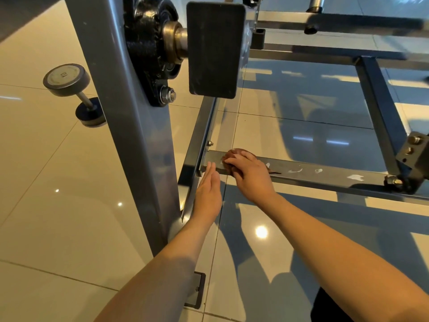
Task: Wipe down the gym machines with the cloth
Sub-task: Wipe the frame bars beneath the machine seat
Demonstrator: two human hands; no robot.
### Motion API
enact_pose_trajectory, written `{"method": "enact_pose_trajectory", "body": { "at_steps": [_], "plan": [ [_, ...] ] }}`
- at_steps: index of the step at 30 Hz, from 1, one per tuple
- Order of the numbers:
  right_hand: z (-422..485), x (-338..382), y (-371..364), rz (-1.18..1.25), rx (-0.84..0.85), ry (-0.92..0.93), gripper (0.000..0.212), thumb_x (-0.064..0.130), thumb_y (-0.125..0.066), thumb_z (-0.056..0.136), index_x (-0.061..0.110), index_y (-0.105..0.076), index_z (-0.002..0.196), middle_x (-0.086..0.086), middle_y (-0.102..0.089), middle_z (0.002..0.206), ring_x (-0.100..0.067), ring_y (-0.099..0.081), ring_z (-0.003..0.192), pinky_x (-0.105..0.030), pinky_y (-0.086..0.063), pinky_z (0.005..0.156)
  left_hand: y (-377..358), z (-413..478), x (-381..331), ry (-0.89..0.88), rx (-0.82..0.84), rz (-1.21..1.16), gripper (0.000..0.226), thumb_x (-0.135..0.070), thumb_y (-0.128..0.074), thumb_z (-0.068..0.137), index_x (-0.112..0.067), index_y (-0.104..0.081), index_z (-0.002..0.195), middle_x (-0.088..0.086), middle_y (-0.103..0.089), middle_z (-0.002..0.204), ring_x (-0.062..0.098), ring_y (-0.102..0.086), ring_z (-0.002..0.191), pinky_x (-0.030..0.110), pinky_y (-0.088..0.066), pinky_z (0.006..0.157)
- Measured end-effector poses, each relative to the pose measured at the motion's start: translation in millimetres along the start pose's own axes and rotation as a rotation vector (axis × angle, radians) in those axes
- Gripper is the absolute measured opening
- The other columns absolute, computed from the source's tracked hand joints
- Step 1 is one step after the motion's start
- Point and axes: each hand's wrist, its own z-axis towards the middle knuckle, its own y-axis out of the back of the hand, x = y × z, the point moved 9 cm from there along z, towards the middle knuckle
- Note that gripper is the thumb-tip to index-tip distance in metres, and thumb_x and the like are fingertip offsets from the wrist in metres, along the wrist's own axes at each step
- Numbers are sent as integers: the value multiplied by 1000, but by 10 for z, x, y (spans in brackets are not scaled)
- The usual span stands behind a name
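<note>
Glossy cream floor tiles (58, 205) throw back glare. Most of the brown cloth (232, 154) is hidden under the right hand (251, 175), whose grip curls over it on the machine's low grey crossbar (325, 175). Just left of that grip, the left hand (207, 194) is flat with straight fingers; whether it touches the bar, I can't tell. Farther left lies a dumbbell (76, 94).

Cloth (234, 155) on low crossbar (329, 174), near its left end, right hand (251, 176) over it. Left hand (207, 194) just left, at bar end. Upright post (132, 135) further left; dumbbell (74, 94) on floor (58, 182) beyond, far left.
</note>
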Motion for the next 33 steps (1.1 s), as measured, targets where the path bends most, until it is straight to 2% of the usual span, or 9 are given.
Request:
{"method": "enact_pose_trajectory", "body": {
  "at_steps": [4,8,10,13,18,22,24,29,33],
  "plan": [
    [-58,-59,20,68,-102,-164,26,21,-54,98,25,-68,120,7,-66,128,-25,-45,137,-51,-38,109,55,11,-6,76,-17,-94,56,-59,-23,105,-38,-29,157,-13,-31,163,9,-26,150,33,-23,121],
    [223,334,-289,122,125,-71,27,21,-45,104,31,-64,120,8,-58,139,-20,-28,147,-45,-26,116,48,5,-14,88,-28,-157,56,-57,-22,106,-38,-27,158,-8,-35,161,13,-30,148,27,-27,112],
    [211,375,-290,63,148,-13,26,21,-48,103,32,-63,122,8,-58,138,-19,-30,146,-44,-29,116,44,-4,-14,79,-44,-129,55,-56,-22,106,-38,-26,158,-8,-35,161,13,-30,148,26,-27,109],
    [29,223,-88,-20,62,-2,23,17,-56,97,27,-63,117,5,-64,127,-21,-44,135,-46,-40,109,33,4,-42,35,-42,-25,54,-52,-23,108,-35,-25,159,-11,-25,165,8,-21,152,32,-20,124],
    [-104,123,-19,-59,-87,-95,23,12,-55,94,27,-60,111,6,-64,118,-22,-47,127,-46,-41,102,91,21,-21,52,-66,-15,55,-53,-24,107,-33,-32,157,-11,-34,162,8,-28,149,34,-24,124],
    [119,312,-232,30,74,-43,28,12,-54,97,31,-59,117,6,-60,131,-22,-35,142,-45,-31,112,102,4,-22,111,-75,-156,55,-58,-27,106,-35,-37,155,-8,-42,157,12,-34,146,28,-28,114],
    [98,245,-222,9,126,-16,30,12,-58,96,31,-60,120,4,-59,135,-23,-36,142,-44,-34,113,94,-3,-28,115,-76,-159,56,-59,-27,105,-35,-38,155,-8,-42,157,13,-34,146,27,-27,111],
    [-155,-62,24,-48,-13,-75,27,14,-59,95,28,-59,118,2,-61,129,-25,-48,129,-41,-41,106,108,7,-43,108,-62,-67,57,-59,-25,105,-34,-36,155,-9,-38,160,13,-32,148,38,-27,122],
    [65,191,-132,94,-55,-98,27,21,-51,101,27,-56,126,3,-59,130,-20,-48,128,-45,-37,107,157,17,-33,136,-60,-94,55,-58,-26,106,-35,-40,153,-7,-44,155,16,-37,144,31,-33,111]
  ]
}}
